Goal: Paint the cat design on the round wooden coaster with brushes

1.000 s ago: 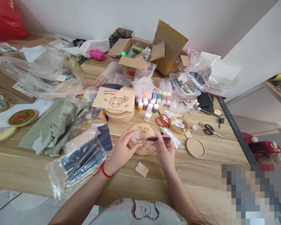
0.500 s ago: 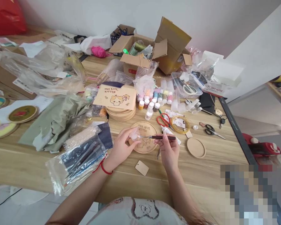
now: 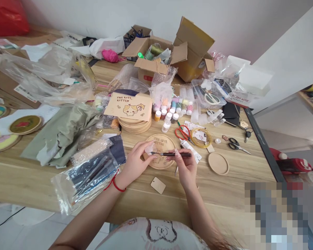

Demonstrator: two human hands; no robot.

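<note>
My left hand (image 3: pixel 135 160) is closed around a small translucent cup (image 3: pixel 149 148), pinched between thumb and fingers. Between the fingers of my right hand (image 3: pixel 187 168) lies the dark handle of a palette knife (image 3: pixel 169 154), held level. Its thin metal blade points left and reaches the cup's mouth; what is inside the cup is hard to make out. Beneath both hands lies a round wooden plaque (image 3: pixel 167 140) with lettering and a kitten drawing, partly covered by my fingers. A small wooden tag (image 3: pixel 158 185) rests nearer my body.
A kitten picture card (image 3: pixel 129 106) tops stacked wooden discs (image 3: pixel 135 126). Behind the plaque stand several paint bottles (image 3: pixel 166 124). Red-handled scissors (image 3: pixel 182 132), gold wire (image 3: pixel 201 138), a white tube (image 3: pixel 194 151) and a wooden ring tray (image 3: pixel 218 164) lie right; a plastic pouch (image 3: pixel 86 180) lies left.
My right hand has moved slightly left, and the palette knife's blade has gone further over the cup. My left hand has stayed almost still with the cup.
</note>
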